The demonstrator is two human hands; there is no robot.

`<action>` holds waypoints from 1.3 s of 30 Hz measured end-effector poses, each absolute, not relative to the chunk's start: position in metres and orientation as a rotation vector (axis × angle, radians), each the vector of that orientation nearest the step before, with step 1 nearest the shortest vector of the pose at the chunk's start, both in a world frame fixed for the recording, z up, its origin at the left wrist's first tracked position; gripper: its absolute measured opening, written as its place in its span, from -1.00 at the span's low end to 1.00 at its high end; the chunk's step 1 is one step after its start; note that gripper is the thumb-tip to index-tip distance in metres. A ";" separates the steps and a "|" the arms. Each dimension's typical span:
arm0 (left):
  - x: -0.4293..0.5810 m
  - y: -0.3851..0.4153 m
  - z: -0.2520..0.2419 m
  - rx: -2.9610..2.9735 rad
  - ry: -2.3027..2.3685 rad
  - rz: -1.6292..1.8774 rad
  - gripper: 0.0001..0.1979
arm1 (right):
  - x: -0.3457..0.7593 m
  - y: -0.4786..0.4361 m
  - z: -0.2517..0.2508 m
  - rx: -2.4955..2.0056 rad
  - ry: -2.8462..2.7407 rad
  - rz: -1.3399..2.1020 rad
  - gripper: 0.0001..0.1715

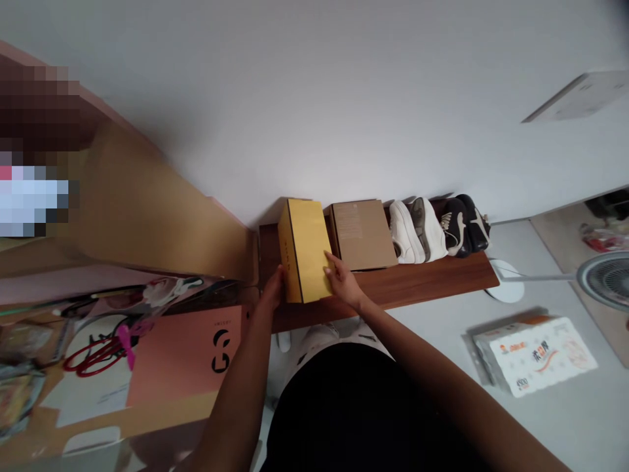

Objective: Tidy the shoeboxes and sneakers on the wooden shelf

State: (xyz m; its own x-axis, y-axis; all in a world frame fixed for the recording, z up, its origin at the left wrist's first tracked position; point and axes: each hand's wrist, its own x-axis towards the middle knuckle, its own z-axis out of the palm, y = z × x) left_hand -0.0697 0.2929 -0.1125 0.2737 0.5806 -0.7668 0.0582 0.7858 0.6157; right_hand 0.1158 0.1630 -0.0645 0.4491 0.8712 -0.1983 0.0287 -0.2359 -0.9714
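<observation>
A yellow cardboard box (312, 246) sits at the left end of a dark brown wooden shelf (422, 284), against the wall. Along its left side, near the front corner, rests my left hand (273, 288), the fingers partly hidden. My right hand (344, 280) holds the right edge, index finger stretched along the top and thumb side near the front. Between them the hands hold the box. A brown cardboard box (363, 235) stands just to the right. Beyond it are a pair of white shoes (407, 233) and a pair of black shoes (457, 226).
Left of the shelf stands a large brown panel (167, 216). Below it lie a pink box (187, 354) and red-handled scissors (93, 357). On the right are a tissue pack (540, 357) on the floor and a standing fan (607, 278).
</observation>
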 end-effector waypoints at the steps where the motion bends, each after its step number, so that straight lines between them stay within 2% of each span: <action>1: -0.069 0.290 -0.115 0.587 1.246 0.367 -0.51 | 0.120 0.161 -0.064 -1.638 -0.813 0.952 -0.31; 6: -0.082 0.279 -0.110 0.552 1.176 0.416 -0.57 | 0.128 0.157 -0.063 -1.723 -0.799 0.937 -0.33; 13: -0.104 0.282 -0.082 0.669 1.286 0.610 -0.45 | 0.122 0.175 -0.058 -1.696 -0.670 1.162 -0.13; 17: -0.099 0.289 -0.072 0.748 1.372 0.646 -0.39 | 0.120 0.185 -0.069 -1.525 -0.680 1.312 -0.25; 24: -0.086 0.296 -0.080 0.829 1.438 0.670 -0.38 | 0.128 0.196 -0.100 -1.691 -0.652 1.263 -0.42; 39: -0.083 0.297 -0.102 0.843 1.453 0.654 -0.41 | 0.124 0.207 -0.123 -1.800 -0.619 1.273 -0.53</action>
